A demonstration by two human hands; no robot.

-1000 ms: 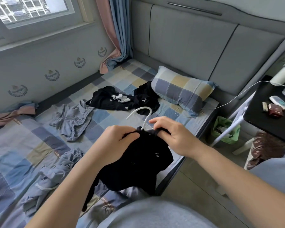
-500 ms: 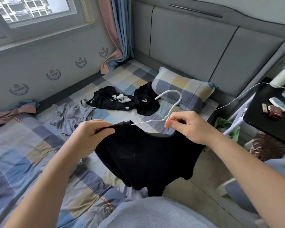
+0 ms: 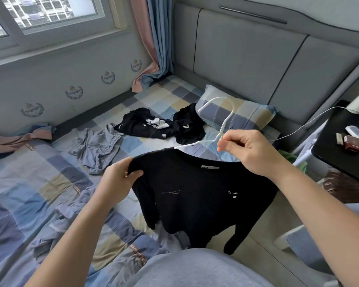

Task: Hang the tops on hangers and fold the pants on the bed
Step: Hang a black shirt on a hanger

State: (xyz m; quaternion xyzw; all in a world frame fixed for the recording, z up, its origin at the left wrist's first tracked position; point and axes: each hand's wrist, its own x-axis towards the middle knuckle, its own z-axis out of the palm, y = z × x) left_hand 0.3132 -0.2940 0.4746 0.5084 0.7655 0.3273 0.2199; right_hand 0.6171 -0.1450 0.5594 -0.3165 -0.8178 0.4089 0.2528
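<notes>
A black top (image 3: 197, 195) hangs spread on a white hanger (image 3: 222, 121) over the bed's near edge. My right hand (image 3: 247, 150) grips the hanger's neck just below the hook. My left hand (image 3: 120, 175) pinches the top's left shoulder. Two more black garments (image 3: 153, 125) lie crumpled by the pillow. Grey pants (image 3: 97, 148) lie rumpled at mid-bed, and another grey garment (image 3: 70, 216) lies bunched under my left forearm.
The checked bedspread (image 3: 29, 183) covers the bed, with a checked pillow (image 3: 242, 114) against the grey headboard. A black side table (image 3: 344, 141) with small items stands at the right. A white cable (image 3: 311, 123) runs from it to the bed. Curtains hang in the far corner.
The bunched black top has been spread open on the hanger. My hands moved apart, the right one lifting the hanger up and right, the left sliding out to the shoulder.
</notes>
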